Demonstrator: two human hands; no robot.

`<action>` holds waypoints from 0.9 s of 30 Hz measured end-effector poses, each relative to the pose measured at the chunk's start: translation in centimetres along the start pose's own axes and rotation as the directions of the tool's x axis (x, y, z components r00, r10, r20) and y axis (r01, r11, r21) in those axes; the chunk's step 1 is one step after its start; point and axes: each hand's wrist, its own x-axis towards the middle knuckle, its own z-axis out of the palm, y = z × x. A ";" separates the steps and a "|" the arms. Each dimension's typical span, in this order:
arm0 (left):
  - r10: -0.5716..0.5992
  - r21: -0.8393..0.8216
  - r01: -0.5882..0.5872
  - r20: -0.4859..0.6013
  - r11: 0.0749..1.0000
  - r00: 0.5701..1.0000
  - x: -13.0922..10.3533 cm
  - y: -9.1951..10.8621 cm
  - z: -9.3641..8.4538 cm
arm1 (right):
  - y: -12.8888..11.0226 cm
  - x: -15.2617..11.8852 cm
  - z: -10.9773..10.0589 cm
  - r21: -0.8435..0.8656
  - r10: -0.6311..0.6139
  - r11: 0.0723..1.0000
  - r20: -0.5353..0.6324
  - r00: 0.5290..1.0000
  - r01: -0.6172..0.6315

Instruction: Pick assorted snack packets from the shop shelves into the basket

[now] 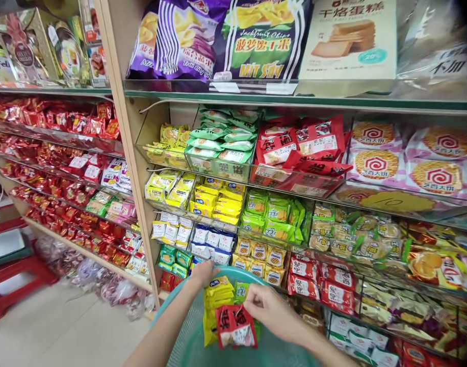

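"What's furthest left?"

"Racks of red sweets (57, 196). Then the left hand (203, 275), at the far rim of the green basket (191, 326). Its fingers are mostly hidden, so I can't tell how far they are curled"

"And the packs?"

"Yellow packs (210, 311) lie overlapping at the basket, their row running lengthwise from the wearer toward the shelves. Just right of them, partly over them, is the red pack (236, 329)"

"Which way does it point?"

"Printed face toward the camera, lettering upright, top edge toward the shelves. It looks nearly square, so I can't pick a long axis. A green pack (241, 290) shows behind its top edge"

"The right hand (267, 308)?"

"Fingers curled, thumb and fingertip together, pinching the red pack's upper right corner. Beyond, on the right, biscuits (440, 173) fill a shelf"
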 end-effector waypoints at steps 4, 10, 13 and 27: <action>-0.002 -0.001 0.002 0.012 1.000 1.000 -0.1 0.2 -0.4 | 3.0 -0.3 4.9 0.445 0.333 0.804 0.212 0.919 -0.394; -0.008 -0.017 0.009 0.036 1.000 0.999 -0.2 0.4 -0.5 | 4.7 -0.5 11.7 0.559 0.517 0.527 0.387 0.764 -0.640; -0.014 -0.026 0.015 0.035 1.000 0.999 -0.2 0.4 -0.4 | 4.8 -0.5 13.7 0.630 0.515 0.438 0.409 0.753 -0.642; -0.011 -0.043 0.014 0.069 0.999 0.998 -0.1 0.6 -0.9 | 6.7 -0.4 15.0 0.860 0.578 0.207 0.277 0.767 -0.466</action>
